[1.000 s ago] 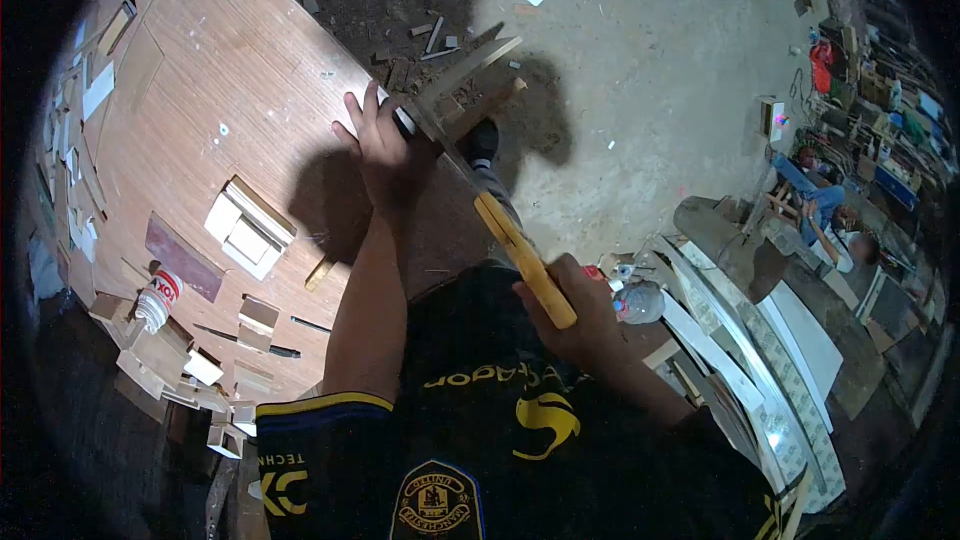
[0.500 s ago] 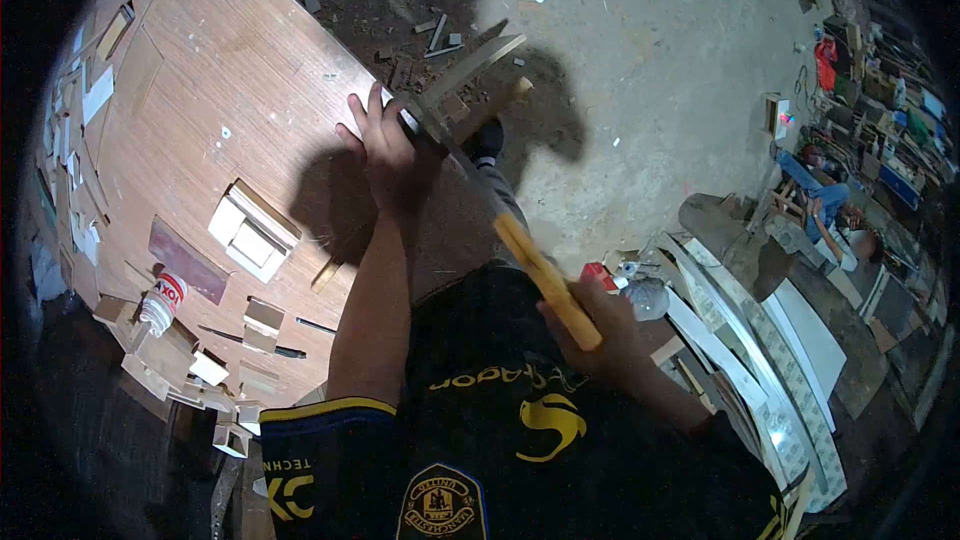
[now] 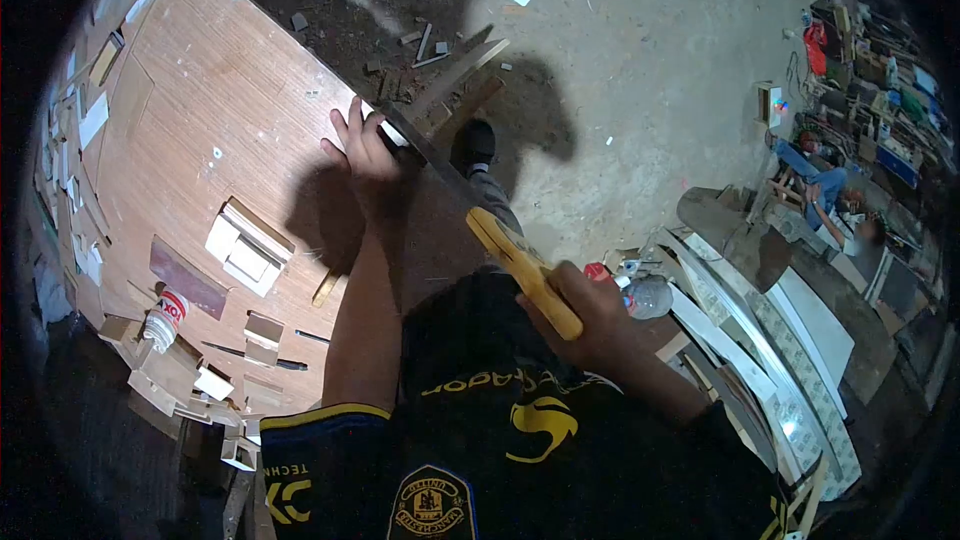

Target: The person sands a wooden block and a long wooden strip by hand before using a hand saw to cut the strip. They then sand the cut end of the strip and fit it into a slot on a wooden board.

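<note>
My right hand (image 3: 585,305) is wrapped round the yellow handle (image 3: 505,245) of a hand saw. The saw's dark blade (image 3: 435,155) slants up and left to the table edge, close beside my left hand. Fingers spread, my left hand (image 3: 370,155) bears down on a wooden strip at that edge. Part of the strip is under the hand and hard to see. Beyond the blade, a pale length of the strip (image 3: 470,70) juts out over the floor. Where the teeth meet the wood is too small to make out.
On the wooden table (image 3: 240,80) lie a small box-like wooden piece (image 3: 250,245), a white container with red lettering (image 3: 167,315) and several offcuts. Scraps litter the floor (image 3: 640,70). Long boards (image 3: 745,350) lie at right. Another person (image 3: 830,210) sits farther off.
The saw handle and my right hand have shifted up and left, pushing the blade toward the table edge. My left hand keeps its place on the strip.
</note>
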Motion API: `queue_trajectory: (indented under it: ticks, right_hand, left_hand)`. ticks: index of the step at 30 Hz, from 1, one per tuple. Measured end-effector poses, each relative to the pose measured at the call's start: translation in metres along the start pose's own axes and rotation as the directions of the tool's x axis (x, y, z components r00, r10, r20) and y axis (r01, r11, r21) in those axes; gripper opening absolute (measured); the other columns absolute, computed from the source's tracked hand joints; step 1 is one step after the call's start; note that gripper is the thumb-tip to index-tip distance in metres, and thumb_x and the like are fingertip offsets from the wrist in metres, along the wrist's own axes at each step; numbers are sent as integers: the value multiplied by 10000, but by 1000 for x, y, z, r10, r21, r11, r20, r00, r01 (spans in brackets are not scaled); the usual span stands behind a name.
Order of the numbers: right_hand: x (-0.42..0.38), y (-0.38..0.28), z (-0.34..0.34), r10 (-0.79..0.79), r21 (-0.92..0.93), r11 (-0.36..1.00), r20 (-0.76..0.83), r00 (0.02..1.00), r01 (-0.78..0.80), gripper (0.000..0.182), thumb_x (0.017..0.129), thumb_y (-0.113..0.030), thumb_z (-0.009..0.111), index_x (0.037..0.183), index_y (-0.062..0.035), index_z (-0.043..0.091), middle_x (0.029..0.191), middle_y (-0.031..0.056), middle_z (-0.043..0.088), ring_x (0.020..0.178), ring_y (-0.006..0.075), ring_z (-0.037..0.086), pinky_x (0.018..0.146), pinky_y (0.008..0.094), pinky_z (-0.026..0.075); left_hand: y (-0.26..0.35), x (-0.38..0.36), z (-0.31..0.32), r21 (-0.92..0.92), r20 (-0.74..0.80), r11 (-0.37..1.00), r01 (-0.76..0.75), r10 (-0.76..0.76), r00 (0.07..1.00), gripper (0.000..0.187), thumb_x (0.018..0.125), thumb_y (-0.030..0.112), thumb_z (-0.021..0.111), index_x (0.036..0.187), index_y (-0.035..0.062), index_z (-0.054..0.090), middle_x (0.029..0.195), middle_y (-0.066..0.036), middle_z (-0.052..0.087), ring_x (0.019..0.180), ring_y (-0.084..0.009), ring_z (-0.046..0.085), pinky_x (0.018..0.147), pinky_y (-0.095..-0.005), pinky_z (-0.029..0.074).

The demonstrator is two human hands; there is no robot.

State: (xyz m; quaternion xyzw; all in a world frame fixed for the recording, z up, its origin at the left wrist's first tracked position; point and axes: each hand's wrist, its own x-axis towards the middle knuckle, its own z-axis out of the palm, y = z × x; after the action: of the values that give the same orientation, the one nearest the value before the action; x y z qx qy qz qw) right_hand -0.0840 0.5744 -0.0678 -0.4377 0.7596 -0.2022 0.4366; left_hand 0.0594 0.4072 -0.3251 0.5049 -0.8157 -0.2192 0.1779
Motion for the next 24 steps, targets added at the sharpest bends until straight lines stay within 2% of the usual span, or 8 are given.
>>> queue_trajectory:
  ticks: [6,9,11,14,17,20,22,24]
  right_hand:
    - [-3,10,-3,72,-44,997,54,996,-69,253,852,-198,708,900,-38,518,703,109,597,580,222,633,504,339,472]
    - [10,9,-1,35,-16,999,41,999,-34,262,854,-211,707,907,-47,509,711,104,605,588,217,637,507,338,478]
    - [11,0,-7,40,5,999,46,998,-40,264,855,-212,706,911,-50,506,714,103,607,588,215,636,507,336,477]
    - [17,-4,-12,120,-51,992,150,981,-113,254,861,-206,700,901,-51,503,706,101,606,586,203,634,511,330,482]
    - [19,-4,-11,112,29,993,76,991,-115,282,857,-230,699,941,-58,491,707,168,639,627,319,678,512,377,519]
    - [19,-9,-15,205,52,976,104,973,-211,284,868,-238,689,936,-56,481,705,158,634,632,310,680,510,366,515]
    - [17,-13,-17,237,29,969,159,959,-244,241,873,-175,685,916,-53,482,697,84,597,597,161,620,515,295,473]
    - [15,-13,-14,220,17,974,153,964,-225,236,873,-169,684,907,-53,481,678,76,579,575,160,600,509,295,462]
  left_hand:
    - [-2,-3,6,10,36,1000,19,-19,999,618,823,490,627,1178,-2,511,1446,-216,369,1400,-473,193,1095,-646,-19]
    - [-9,-2,13,-159,-69,987,-33,22,997,619,823,487,626,1176,-8,510,1449,-221,364,1400,-486,174,1088,-657,-25]
    - [4,-3,5,31,-81,999,-32,35,996,361,850,321,598,1079,47,547,1419,-181,434,1369,-470,271,1101,-629,66]
    - [4,0,-3,13,84,1000,18,-19,996,561,834,458,639,1142,5,515,1457,-213,355,1401,-487,165,1089,-666,-3]
    - [4,-4,-3,-53,22,999,-8,10,1000,545,851,480,610,1120,15,520,1444,-213,369,1401,-489,157,1097,-656,-5]
    - [6,-3,-1,-58,-14,998,-12,11,1000,539,875,501,557,1119,22,514,1419,-211,396,1399,-485,163,1100,-662,9]
    - [4,-2,-2,12,-1,1000,-20,20,1000,500,900,477,518,1121,28,516,1420,-193,401,1403,-454,188,1115,-641,45]
    - [8,0,-7,54,-6,998,-15,16,1000,471,920,455,484,1119,29,524,1420,-186,403,1398,-440,214,1120,-625,73]
